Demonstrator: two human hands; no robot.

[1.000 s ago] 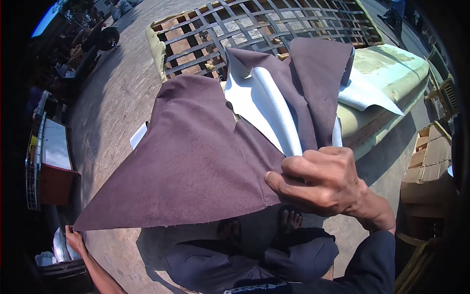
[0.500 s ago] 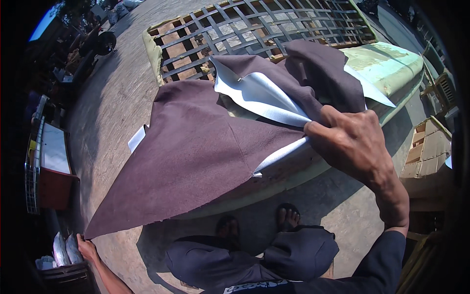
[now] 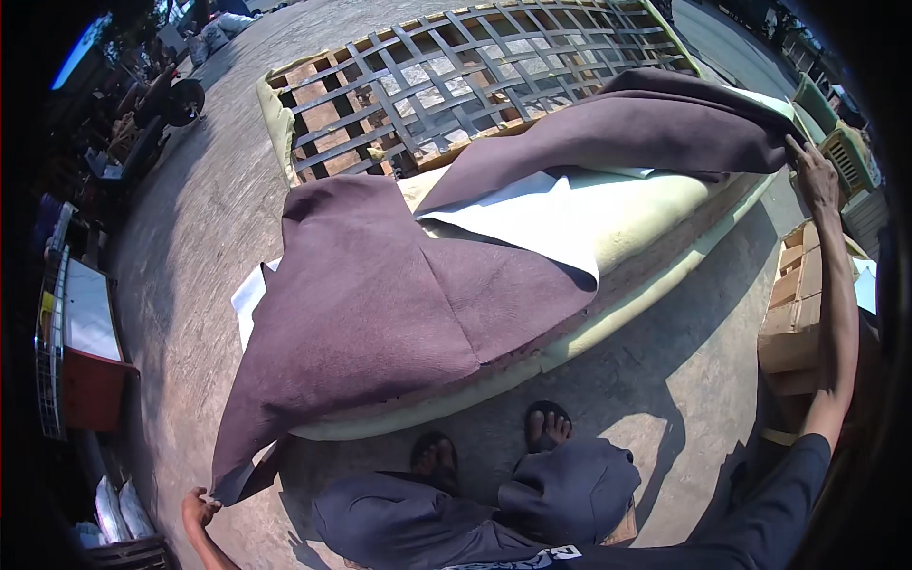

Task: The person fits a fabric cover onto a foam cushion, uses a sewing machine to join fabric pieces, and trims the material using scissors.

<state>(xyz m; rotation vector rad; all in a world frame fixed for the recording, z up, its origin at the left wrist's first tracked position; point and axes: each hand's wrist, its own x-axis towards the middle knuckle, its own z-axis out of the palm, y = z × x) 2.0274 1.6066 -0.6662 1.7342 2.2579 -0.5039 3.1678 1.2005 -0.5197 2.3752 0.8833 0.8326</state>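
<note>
A brown upholstery fabric cover (image 3: 361, 285) with a white backing lies spread over a pale yellow foam seat (image 3: 655, 209). At the lower left, my left hand (image 3: 198, 508) is closed on a corner of the cover, pulled out beyond the foam. My right arm stretches far to the right, where my right hand (image 3: 815, 176) grips the other end of the cover. Between the hands the cover is folded back in the middle, showing its white underside (image 3: 532, 214) and bare foam. A seam runs across the brown part nearest me.
Beyond the seat lies a wooden frame (image 3: 285, 84) woven with dark webbing straps. Cardboard (image 3: 793, 313) stands at the right. At the left are a red bin (image 3: 93, 389) and a dark crate (image 3: 133, 553) with silvery wrapped pieces. My sandalled feet (image 3: 546, 427) are close to the seat's front edge.
My right hand has moved from the middle out to the far right, drawing the cover along the foam. My left hand has shifted slightly right and down, still holding its corner.
</note>
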